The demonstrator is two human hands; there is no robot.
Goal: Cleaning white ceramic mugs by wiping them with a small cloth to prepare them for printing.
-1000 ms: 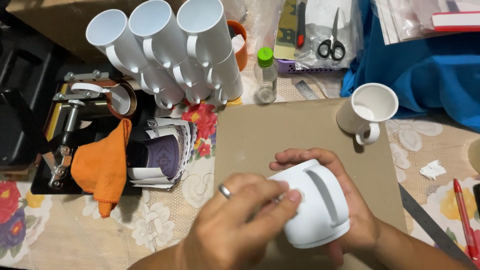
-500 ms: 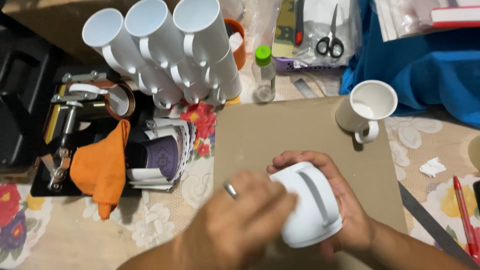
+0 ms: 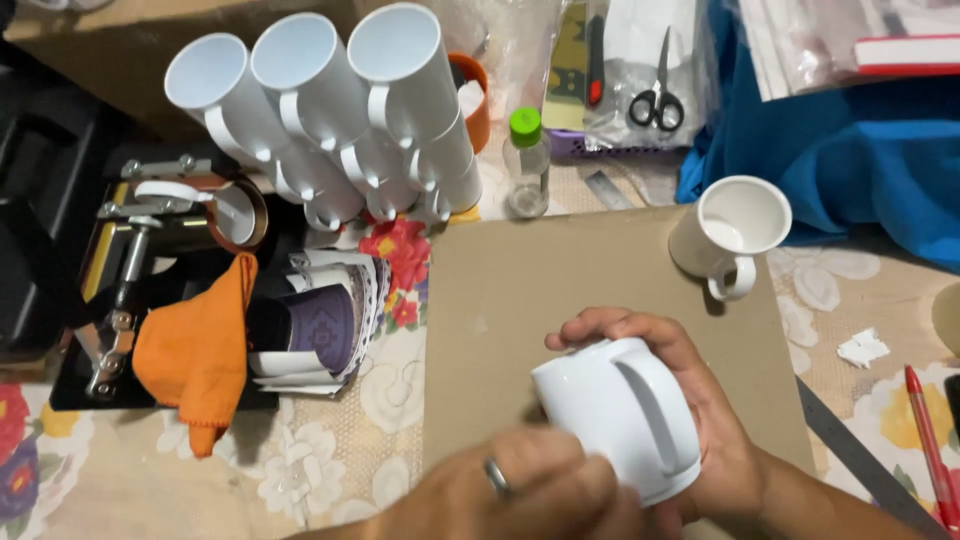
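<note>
A plain white mug [image 3: 610,420] lies on its side over a brown cardboard sheet [image 3: 520,290], handle facing up. My right hand [image 3: 720,440] cradles it from behind and underneath, fingers curled over its top edge. At the mug's near lower side is my left hand [image 3: 510,495], with a ring on one finger. It is blurred and its fingers press against the mug. A second white mug [image 3: 730,235] stands upright at the cardboard's far right corner, apart from both hands.
Several white mugs [image 3: 330,110] are stacked on their sides at the back left. To the left are a mug press [image 3: 150,230], an orange cloth [image 3: 195,350] and printed paper strips [image 3: 320,320]. A small green-capped bottle [image 3: 525,165], scissors [image 3: 655,100], blue cloth [image 3: 850,150] and red pen [image 3: 930,440] lie around.
My left hand has slid off the top of the mug toward me, uncovering its side and handle. The mug has turned a little in my right hand.
</note>
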